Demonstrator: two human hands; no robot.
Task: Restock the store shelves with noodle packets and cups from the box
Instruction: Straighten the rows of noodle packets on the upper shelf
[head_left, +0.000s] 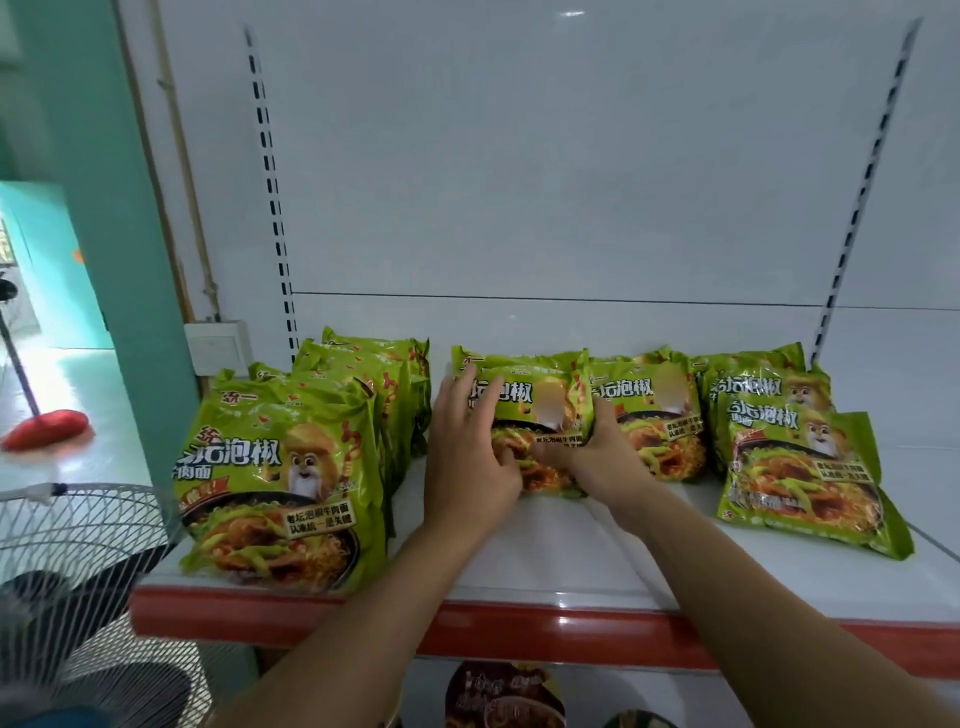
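Closest in, both bare forearms rise from the bottom edge and reach over the red front lip of the shelf (519, 626). Below that lip, dark cup lids (504, 693) peek out, cut off by the frame and too blurred to read. A wire-caged fan (78, 540) crowds the lower left corner, only partly in view.

Now the hands: they meet on one green noodle packet (535, 410), which stands on the middle of the shelf. The left hand (470, 452) shows its back to the camera and sits against the packet's left side, with two fingers stretched up along it and the others curled onto the front. The right hand (597, 457) grips the right edge, with its fingers wrapped round the wrapper. The packet's lower part is hidden behind both hands.

A left stack (280, 483) of matching packets leans beside them, and the right-hand packets (800, 467) stand apart on the other side. More packets sit behind the held one, mostly covered. Farthest back is the white back panel (571, 182).
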